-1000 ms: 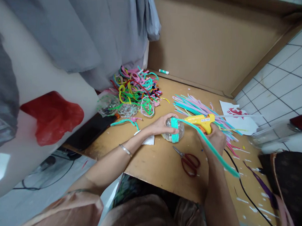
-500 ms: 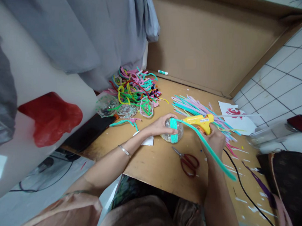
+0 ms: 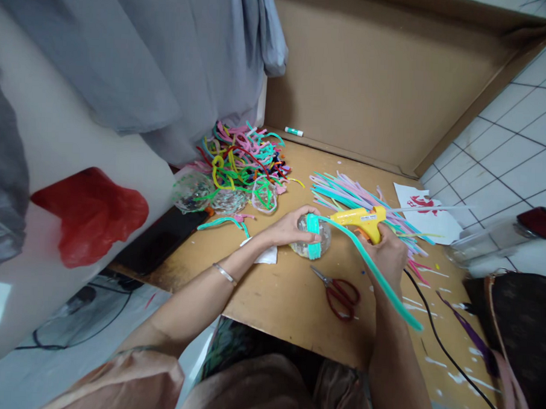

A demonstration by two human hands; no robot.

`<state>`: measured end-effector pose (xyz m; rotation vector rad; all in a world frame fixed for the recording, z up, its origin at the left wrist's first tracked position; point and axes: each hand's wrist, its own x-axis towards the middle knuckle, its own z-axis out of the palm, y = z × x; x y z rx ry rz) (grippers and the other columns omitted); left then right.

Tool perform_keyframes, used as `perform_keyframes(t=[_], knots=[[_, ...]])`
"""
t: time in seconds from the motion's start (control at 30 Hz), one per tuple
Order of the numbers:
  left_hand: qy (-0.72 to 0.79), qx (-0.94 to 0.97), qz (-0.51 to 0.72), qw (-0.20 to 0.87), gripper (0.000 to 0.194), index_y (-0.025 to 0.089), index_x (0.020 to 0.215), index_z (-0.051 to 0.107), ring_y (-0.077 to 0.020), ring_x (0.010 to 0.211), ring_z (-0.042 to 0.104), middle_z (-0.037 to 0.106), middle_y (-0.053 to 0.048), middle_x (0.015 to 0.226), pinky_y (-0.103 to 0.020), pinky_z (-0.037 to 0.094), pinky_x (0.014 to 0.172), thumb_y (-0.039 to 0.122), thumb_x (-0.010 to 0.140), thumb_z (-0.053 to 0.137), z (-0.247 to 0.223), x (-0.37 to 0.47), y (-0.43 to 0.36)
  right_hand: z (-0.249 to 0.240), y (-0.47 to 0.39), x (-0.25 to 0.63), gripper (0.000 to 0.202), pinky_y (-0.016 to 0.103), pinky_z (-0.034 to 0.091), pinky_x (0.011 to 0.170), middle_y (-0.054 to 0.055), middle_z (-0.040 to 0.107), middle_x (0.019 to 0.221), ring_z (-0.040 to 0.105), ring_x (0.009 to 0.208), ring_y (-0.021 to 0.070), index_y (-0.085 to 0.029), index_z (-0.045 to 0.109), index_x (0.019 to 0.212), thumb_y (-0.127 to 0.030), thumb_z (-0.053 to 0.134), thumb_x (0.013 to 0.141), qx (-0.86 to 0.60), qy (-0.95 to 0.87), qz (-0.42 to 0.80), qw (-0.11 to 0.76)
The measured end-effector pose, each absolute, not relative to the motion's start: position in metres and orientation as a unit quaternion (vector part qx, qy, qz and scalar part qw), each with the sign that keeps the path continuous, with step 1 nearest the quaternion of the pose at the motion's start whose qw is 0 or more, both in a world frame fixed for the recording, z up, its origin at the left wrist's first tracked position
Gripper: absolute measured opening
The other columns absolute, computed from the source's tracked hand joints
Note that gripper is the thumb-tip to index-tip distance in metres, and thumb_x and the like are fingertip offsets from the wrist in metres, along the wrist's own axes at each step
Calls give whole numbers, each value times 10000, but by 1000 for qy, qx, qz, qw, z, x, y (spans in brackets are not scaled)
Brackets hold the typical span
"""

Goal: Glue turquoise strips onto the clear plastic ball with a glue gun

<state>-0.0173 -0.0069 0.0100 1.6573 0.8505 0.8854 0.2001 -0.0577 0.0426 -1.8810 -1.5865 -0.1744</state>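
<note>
My left hand grips a clear, rounded plastic piece with rows of turquoise pipe cleaner across its middle. From its top a loose turquoise pipe cleaner arcs right and hangs in front of my right wrist. My right hand is closed around the handle of a yellow hot glue gun. The gun's nozzle points left at the top of the plastic piece; whether it touches is hidden by the strand. A clear glue stick juts from the gun's back. Red-handled scissors lie just below the piece.
Straight pipe cleaners lie behind the gun, and a tangled heap sits at the back left beside clear rounded pieces. A black cord crosses the right side near a dark bag. A cardboard wall closes the back.
The loose end of the turquoise pipe cleaner has shifted slightly left and down. Both hands, the plastic piece and the glue gun stay almost where they were.
</note>
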Motion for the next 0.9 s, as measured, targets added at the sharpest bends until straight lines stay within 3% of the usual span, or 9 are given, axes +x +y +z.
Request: perform_keyframes(t=[0.57,0.77,0.9], knots=[[348,692,362,518,568,178,1126,530,-123,779,493,554,14,893,-229,426,711,345,630,751,10,-17,-7,44,-57,199,217,290,244,560,18,517,602,340,575,154,-215,546,674,-427,509,643,-741,-578,-56,338],[353,692,362,515,576,180,1130,535,-123,770,489,549,19,874,-234,433,717,365,629,751,10,-17,-6,47,-53,202,244,284,254,534,-20,423,534,302,535,135,-239,436,589,-461,538,601,-744,-573,9,344],[358,690,360,516,583,182,1126,537,-124,765,497,542,25,861,-235,437,718,369,618,752,12,-17,-7,42,-48,204,298,280,280,541,-11,462,558,371,556,149,-237,450,606,-518,550,618,-743,-570,58,346]])
